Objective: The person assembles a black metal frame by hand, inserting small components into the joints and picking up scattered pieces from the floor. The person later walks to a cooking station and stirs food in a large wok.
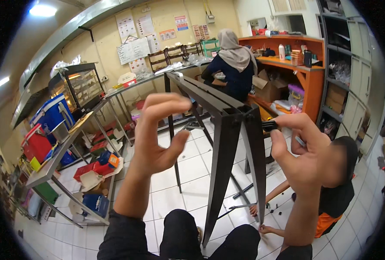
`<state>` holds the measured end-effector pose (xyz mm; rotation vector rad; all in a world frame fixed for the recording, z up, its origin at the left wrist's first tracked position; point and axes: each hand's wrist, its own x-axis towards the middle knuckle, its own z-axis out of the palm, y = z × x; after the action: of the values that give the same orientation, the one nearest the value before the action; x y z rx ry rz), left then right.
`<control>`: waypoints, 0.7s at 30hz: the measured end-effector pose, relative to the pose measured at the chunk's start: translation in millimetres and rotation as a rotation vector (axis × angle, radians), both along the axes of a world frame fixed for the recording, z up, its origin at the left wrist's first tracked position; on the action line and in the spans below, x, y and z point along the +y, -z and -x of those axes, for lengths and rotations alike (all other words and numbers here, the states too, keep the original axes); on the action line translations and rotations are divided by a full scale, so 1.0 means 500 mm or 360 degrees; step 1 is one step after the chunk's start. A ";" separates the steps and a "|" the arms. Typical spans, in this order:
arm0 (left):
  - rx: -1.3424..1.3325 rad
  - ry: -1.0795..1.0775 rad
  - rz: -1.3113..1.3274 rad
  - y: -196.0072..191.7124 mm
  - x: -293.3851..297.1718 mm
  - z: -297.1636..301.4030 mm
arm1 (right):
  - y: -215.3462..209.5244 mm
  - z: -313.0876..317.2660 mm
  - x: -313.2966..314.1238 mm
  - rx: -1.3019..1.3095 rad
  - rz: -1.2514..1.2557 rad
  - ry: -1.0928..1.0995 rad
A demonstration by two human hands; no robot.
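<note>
A dark metal frame (218, 160) with tapered legs stands upright in front of my knees, its long top bars running away from me. My right hand (303, 149) pinches a small black piece (268, 125) between thumb and forefinger, close beside the frame's near top corner. A small silvery object (300, 141) shows among that hand's other fingers; its kind is unclear. My left hand (160, 132) is raised left of the frame, fingers curved and apart from the thumb, holding nothing.
At the lower right a person in black and orange (337, 190) reaches toward the frame's foot, near small black pieces (280, 212). Another person (232, 65) stands behind the frame. A steel table (58, 162) and boxes (99, 169) line the left; an orange counter (305, 69) stands back right.
</note>
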<state>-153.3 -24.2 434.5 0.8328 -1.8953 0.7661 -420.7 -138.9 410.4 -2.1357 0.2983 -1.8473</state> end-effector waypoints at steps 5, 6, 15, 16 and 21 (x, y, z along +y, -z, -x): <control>-0.0239 0.0162 -0.0283 -0.100 -0.048 0.022 | -0.070 0.016 -0.049 0.0189 -0.0330 -0.0568; -0.0284 0.0144 -0.0349 -0.104 -0.049 0.013 | -0.084 0.008 -0.058 0.0241 -0.0375 -0.0757; -0.0500 0.0565 -0.0374 -0.114 -0.094 -0.016 | -0.187 0.024 -0.083 0.0874 -0.0283 -0.0660; -0.0489 0.0602 -0.0420 -0.119 -0.093 -0.026 | -0.203 0.010 -0.100 0.1031 -0.0272 -0.0706; -0.0449 0.0746 -0.1061 -0.187 -0.113 -0.016 | -0.298 0.010 0.020 0.1100 -0.1142 0.0188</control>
<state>-145.3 -80.8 528.2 0.6348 -2.5242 -0.0602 -425.6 -128.8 559.3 -2.1256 1.0637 -0.7649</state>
